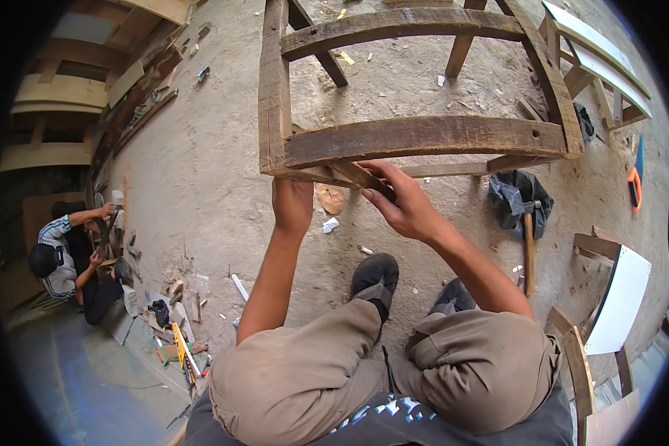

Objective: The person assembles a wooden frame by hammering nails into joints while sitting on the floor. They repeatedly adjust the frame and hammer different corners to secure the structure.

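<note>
A weathered wooden frame (424,138) with several legs and rails, like that of a stool or small table, stands in front of me. At its near left corner my left hand (293,202) reaches up under the wood, its fingers hidden behind the corner. My right hand (403,202) is closed round a narrow wooden strip (363,178), thumb on the near side and fingers over the top. This strip slants beneath the near rail toward the left corner. Whether its far end touches the frame I cannot tell.
On the right lie a hammer (528,249), a black plastic bag (507,201), an orange-handled saw (635,186) and white-topped wooden pieces (623,297). Wood scraps and a yellow level (181,348) lie at left. A co-worker (59,253) crouches at far left, handling something dark.
</note>
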Motion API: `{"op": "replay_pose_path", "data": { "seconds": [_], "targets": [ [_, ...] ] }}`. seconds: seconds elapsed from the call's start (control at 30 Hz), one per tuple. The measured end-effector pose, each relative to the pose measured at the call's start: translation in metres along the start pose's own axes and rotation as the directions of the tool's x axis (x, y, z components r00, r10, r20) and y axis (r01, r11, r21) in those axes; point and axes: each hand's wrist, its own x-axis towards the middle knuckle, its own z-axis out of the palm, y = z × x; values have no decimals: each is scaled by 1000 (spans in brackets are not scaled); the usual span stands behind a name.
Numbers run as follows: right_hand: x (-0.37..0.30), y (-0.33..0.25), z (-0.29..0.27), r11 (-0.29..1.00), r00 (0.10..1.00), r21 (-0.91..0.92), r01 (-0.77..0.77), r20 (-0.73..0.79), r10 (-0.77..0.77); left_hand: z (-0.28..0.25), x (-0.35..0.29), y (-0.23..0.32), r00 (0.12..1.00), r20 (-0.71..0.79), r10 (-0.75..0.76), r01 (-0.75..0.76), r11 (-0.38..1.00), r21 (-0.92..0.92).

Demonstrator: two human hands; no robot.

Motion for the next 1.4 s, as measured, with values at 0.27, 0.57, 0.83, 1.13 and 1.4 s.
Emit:
{"op": "replay_pose_path", "data": {
  "seconds": [0.27, 0.57, 0.83, 1.13, 1.4],
  "targets": [
    [-10, 15, -2, 996, 998, 53, -67, -15, 67, 9, 1, 17, 999, 9, -50, 51, 992, -112],
    [-36, 16, 9, 998, 994, -17, -61, -94, 59, 7, -14, 9, 986, 107, 132, -147, 977, 154],
    [-29, 8, -8, 984, 994, -167, 60, -78, -74, 10, -10, 22, 997, 26, -72, 69, 992, 104],
    [-52, 12, 21, 999, 991, 36, -20, 131, 15, 15, -10, 16, 990, 87, 114, -125, 983, 138],
    [-22, -13, 47, 937, 1000, 350, -2, -28, 13, 21, -19, 25, 993, 61, 104, -119, 935, 334]
  ]
}}
